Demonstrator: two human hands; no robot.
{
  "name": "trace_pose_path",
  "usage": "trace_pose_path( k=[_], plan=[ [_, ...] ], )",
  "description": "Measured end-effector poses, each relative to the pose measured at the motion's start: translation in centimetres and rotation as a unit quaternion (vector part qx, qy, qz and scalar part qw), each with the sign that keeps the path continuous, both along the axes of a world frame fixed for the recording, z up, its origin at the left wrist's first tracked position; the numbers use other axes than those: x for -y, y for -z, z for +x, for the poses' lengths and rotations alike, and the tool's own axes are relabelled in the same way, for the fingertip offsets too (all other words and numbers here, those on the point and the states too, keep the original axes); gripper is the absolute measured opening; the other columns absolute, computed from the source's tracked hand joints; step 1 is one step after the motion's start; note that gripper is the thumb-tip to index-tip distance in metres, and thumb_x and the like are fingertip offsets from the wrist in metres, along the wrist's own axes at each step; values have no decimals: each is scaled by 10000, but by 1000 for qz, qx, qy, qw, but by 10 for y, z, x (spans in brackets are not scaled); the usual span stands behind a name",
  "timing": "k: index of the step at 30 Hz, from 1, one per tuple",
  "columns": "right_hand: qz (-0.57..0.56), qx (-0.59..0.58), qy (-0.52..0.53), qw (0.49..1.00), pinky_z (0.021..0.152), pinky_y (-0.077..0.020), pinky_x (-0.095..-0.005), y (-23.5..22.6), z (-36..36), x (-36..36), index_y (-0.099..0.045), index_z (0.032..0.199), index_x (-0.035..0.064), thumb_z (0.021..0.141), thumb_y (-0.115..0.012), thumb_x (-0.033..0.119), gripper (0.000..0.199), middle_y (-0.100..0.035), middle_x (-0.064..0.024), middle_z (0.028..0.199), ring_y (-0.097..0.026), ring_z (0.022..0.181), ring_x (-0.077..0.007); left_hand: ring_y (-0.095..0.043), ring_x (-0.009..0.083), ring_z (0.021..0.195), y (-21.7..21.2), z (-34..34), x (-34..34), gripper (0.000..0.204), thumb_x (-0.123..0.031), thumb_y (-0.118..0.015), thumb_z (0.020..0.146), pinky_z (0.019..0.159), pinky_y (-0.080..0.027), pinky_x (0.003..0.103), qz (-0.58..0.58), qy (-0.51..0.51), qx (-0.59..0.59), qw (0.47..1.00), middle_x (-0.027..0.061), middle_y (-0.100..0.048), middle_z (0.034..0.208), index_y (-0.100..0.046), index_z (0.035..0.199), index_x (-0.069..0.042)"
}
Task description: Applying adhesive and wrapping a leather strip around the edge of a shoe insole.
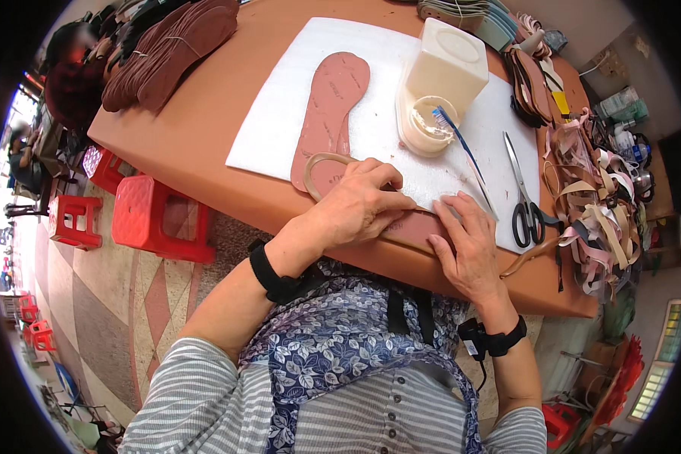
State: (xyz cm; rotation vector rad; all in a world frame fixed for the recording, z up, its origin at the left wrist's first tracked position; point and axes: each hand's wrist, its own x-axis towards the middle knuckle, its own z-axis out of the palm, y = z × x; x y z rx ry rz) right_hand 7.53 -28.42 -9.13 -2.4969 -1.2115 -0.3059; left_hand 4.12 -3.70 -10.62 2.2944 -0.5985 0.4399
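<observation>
My left hand (pixel 359 206) presses down on a reddish-brown shoe insole (pixel 420 227) at the near edge of the white foam sheet (pixel 280 113). A tan strap loop (pixel 319 168) lies beside its fingers. My right hand (pixel 467 246) lies flat on the same insole, fingers spread over its right end. A second pink-brown insole (pixel 331 102) lies lengthwise on the sheet just beyond my left hand.
An open round glue tub (pixel 427 125) with a blue brush (pixel 461 147) stands before a white square container (pixel 450 64). Black-handled scissors (pixel 523 200) lie right of the brush. Strap offcuts (pixel 594 204) pile at the right edge. Stacked brown soles (pixel 170 45) lie far left; red stools (pixel 155 219) stand below.
</observation>
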Motion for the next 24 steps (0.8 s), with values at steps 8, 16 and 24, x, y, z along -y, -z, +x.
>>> trace_pose_path(
  k=[8,16,24],
  plan=[
    [-19,-2,-12,1000,1019,-355,-434,-2,-1,3,-642,1305,126,881,-683,313,465,-563,-95,1330,-500,1282,-276,-586,265,1002,1,-1,2,203,-145,-752,818,894,-446,408,7,-6,36,999,70,-617,1041,-765,1021,-148],
    [-88,107,-15,990,1001,-353,-443,-4,-1,3,-646,1313,166,884,-660,393,486,-584,-69,1287,-520,1209,-250,-557,259,1023,3,-3,4,238,-218,-750,804,933,-419,420,21,-8,38,999,61,-593,1038,-753,1040,-189],
    [-87,103,-23,991,982,-365,-431,0,-3,3,-636,1331,191,883,-663,364,481,-553,-77,1319,-508,1208,-261,-535,258,1083,5,-5,5,286,-296,-753,802,958,-408,433,70,-4,55,996,67,-581,1078,-748,1070,-195]
  ],
)
